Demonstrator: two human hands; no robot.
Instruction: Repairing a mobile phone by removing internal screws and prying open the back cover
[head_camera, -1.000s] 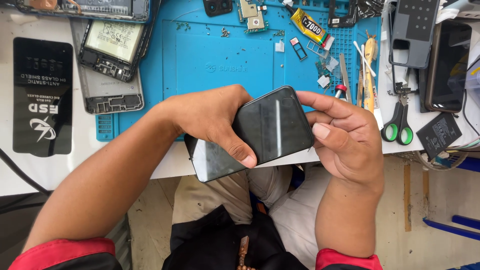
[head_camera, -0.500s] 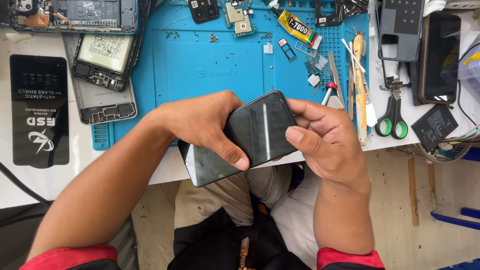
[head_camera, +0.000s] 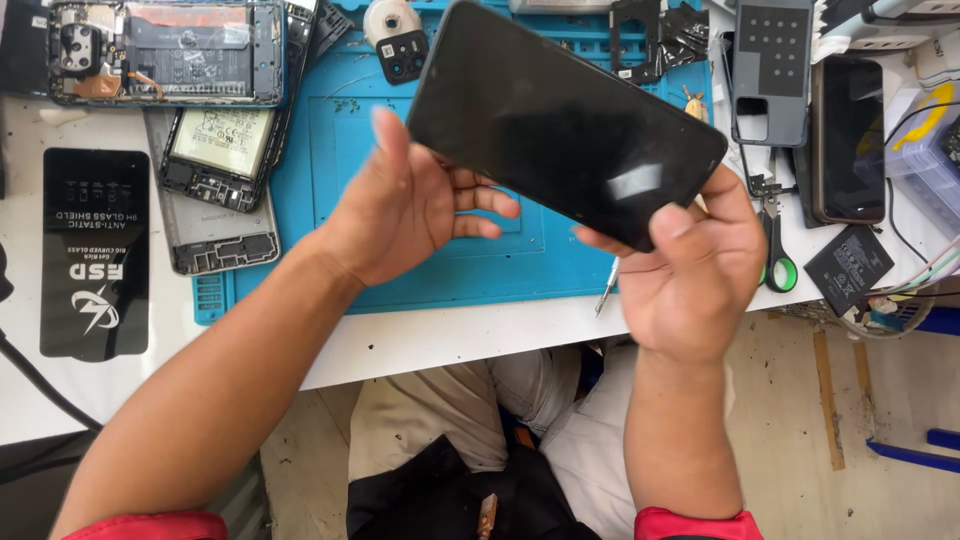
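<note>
Head view: both hands, left hand (head_camera: 410, 215) and right hand (head_camera: 695, 270), grip closed on black phone (head_camera: 560, 120).

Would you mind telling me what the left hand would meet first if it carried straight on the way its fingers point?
The left hand has fingers pointing right, under the black phone. Going straight on, it would probably meet the right hand gripping the phone's lower corner, though depth is hard to judge.

Black rectangular package (head_camera: 95, 255) far left on table; dark blank phone screen (head_camera: 563, 120) held mid-frame.
</note>
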